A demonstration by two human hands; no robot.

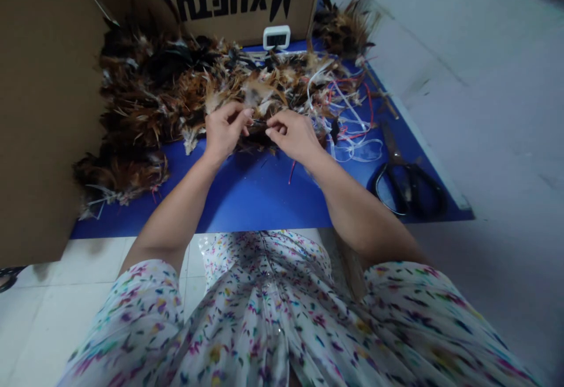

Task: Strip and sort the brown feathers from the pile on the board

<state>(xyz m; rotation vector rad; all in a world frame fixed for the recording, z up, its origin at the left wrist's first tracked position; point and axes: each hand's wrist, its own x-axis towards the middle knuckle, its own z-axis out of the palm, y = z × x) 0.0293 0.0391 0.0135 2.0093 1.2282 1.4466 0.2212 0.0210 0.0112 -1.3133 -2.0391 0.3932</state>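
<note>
Both hands meet over the near edge of a long heap of brown and black feathers (176,96) on the blue table (259,199). My left hand (224,130) is closed in a pinch, thumb against fingers, at a small dark feather (259,123). From the other side my right hand (294,134) pinches close to the same spot, its fingertips almost touching the left ones. What lies between the right fingertips is too small to make out. White and red ties (352,123) lie tangled just right of my right hand.
Black-handled scissors (408,184) lie at the table's right front. A feather bunch (123,172) sits front left, another (346,26) back right. A small white digital display (277,37) stands before a cardboard box (238,2). A second box (39,111) borders the left side.
</note>
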